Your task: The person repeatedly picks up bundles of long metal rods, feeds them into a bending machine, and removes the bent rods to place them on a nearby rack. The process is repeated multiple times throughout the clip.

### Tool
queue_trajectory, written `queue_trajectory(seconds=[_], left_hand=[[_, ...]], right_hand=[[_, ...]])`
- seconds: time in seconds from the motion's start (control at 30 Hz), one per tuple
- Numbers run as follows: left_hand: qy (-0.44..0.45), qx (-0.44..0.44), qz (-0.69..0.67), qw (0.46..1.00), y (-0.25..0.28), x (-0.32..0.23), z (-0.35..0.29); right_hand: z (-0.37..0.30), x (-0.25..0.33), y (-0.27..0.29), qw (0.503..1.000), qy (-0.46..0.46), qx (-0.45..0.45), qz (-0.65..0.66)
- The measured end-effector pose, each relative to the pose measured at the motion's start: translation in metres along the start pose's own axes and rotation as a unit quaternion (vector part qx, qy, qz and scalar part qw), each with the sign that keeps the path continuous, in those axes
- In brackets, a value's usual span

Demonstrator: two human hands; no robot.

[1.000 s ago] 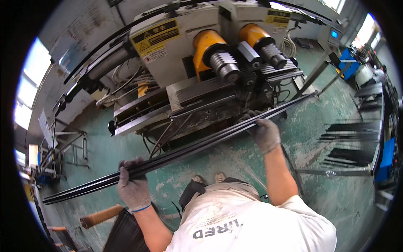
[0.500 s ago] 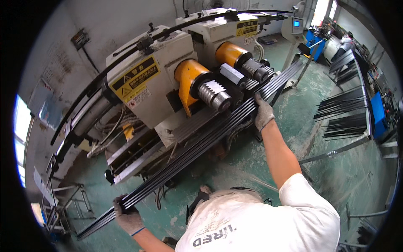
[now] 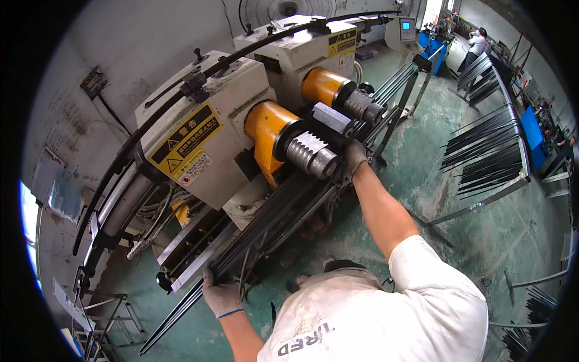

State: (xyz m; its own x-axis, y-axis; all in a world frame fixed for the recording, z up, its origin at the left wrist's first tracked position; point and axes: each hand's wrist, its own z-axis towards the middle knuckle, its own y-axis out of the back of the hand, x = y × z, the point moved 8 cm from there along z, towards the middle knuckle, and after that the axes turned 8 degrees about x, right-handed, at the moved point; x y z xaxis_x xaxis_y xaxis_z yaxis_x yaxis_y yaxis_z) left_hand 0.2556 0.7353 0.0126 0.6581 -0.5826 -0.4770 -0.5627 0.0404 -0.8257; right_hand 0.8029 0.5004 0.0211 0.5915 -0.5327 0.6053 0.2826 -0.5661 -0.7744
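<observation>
**Along the machine's front ledge: bundle held at both ends**

Against the front edge of the cream-and-orange metal bending machine [image 3: 199, 151] lies a long bundle of thin black metal strips [image 3: 271, 220], its long axis running from lower left up to upper right. The gloved left hand [image 3: 222, 294] is closed around its near end; the gloved right hand [image 3: 354, 158] clasps the far end beside the ribbed steel rollers [image 3: 310, 154]. Below is green concrete floor [image 3: 434, 181]; racks of similar black strips [image 3: 488, 151] stand well apart to the right.

The long metal strips [image 3: 271, 226] lay along the machine's [image 3: 199, 151] front edge, below its two rollers [image 3: 310, 154]. A rack of rods [image 3: 488, 151] stood well apart at right.
</observation>
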Motion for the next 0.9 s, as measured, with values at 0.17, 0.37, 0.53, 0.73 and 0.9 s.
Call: queue_trajectory(seconds=[0.17, 0.37, 0.53, 0.73, 0.9], left_hand=[[-0.012, 0.009, -0.007, 1.000, 0.007, -0.023, 0.015], [-0.075, -0.051, -0.003, 0.996, 0.053, -0.069, 0.039], [-0.123, -0.055, 0.043, 0.990, 0.041, -0.051, 0.031], [-0.033, -0.011, -0.004, 0.999, -0.038, 0.057, 0.033], [-0.099, -0.032, -0.026, 0.994, -0.013, 0.019, 0.034]], right_hand=[[-0.008, 0.013, -0.012, 0.964, 0.013, -0.187, -0.187], [0.044, 0.009, 0.093, 0.933, 0.155, -0.142, -0.291], [0.010, -0.006, 0.040, 0.978, 0.089, -0.176, -0.072], [-0.007, 0.003, 0.061, 0.981, 0.129, -0.140, -0.049], [-0.064, 0.012, 0.071, 0.973, 0.134, -0.176, -0.069]])
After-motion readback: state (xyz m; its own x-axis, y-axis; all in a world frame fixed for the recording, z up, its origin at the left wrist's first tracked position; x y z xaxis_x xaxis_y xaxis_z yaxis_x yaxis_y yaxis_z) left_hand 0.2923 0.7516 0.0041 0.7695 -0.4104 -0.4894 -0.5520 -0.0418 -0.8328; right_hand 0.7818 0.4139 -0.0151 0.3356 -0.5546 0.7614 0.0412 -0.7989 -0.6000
